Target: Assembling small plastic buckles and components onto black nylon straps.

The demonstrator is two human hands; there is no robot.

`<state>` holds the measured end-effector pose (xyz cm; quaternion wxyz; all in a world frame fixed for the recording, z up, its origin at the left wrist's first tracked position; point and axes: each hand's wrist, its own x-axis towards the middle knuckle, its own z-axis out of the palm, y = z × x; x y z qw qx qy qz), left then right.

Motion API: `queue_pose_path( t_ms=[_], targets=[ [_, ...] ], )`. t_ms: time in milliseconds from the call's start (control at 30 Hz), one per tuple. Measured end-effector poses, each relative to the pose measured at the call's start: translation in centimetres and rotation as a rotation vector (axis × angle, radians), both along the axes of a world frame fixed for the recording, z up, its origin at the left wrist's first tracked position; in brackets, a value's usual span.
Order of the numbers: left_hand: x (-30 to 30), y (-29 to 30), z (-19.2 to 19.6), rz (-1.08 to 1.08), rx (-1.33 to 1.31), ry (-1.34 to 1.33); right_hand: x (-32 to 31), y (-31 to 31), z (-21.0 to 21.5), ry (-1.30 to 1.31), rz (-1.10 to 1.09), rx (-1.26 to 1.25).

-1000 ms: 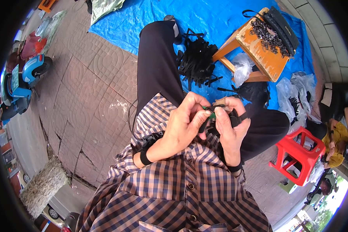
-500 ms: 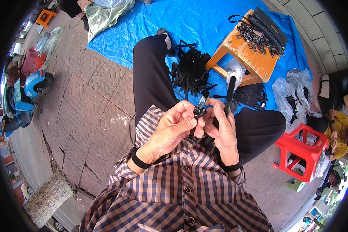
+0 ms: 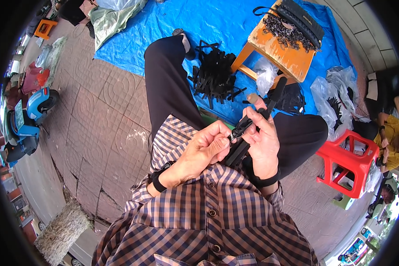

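My left hand (image 3: 207,144) is closed, thumb and forefinger pinching a small shiny dark metal piece (image 3: 232,138) at the end of a black strap. The exact kind of that piece is too small to tell. My right hand (image 3: 262,137) is closed round the black strap (image 3: 275,95), one end of which sticks out up and to the right past the fingers. Another dark length hangs below between my hands, over my lap. A tan covering wraps one right fingertip. Ahead, a heap of black straps (image 3: 213,73) lies on the blue tarp (image 3: 133,48).
A worn wooden stool (image 3: 292,64) carries a pile of dark metal pieces (image 3: 284,33) and a black purse (image 3: 301,22). Clear plastic bags (image 3: 332,97) and a red plastic stool (image 3: 348,164) stand right. A person in yellow (image 3: 389,139) sits beyond. A blue scooter (image 3: 35,111) is left.
My right hand has turned and risen slightly, tilting the strap to the right. My left hand now pinches the metal piece lower, beside the right hand's fingers.
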<state>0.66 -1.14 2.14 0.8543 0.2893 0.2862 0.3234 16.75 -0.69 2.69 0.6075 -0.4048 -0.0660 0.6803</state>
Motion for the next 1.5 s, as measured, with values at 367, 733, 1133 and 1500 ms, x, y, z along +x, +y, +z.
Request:
queue_pose_path(
  t_ms=[367,733,1133,1500],
  targets=[
    [-0.3,0.3,-0.4,0.009,0.107,0.015,0.0,1.0,-0.2,-0.151,0.224,0.134],
    [0.3,0.1,-0.8,0.332,0.411,0.429,-1.9,-0.4,0.9,-0.715,0.15,0.27],
    [0.6,-0.4,-1.7,0.52,0.595,0.55,-2.2,-0.8,1.1,-0.268,0.346,0.069],
    [0.4,0.2,-0.8,0.457,0.703,0.645,-2.2,-0.4,0.7,-0.412,0.3,0.1]
  ],
)
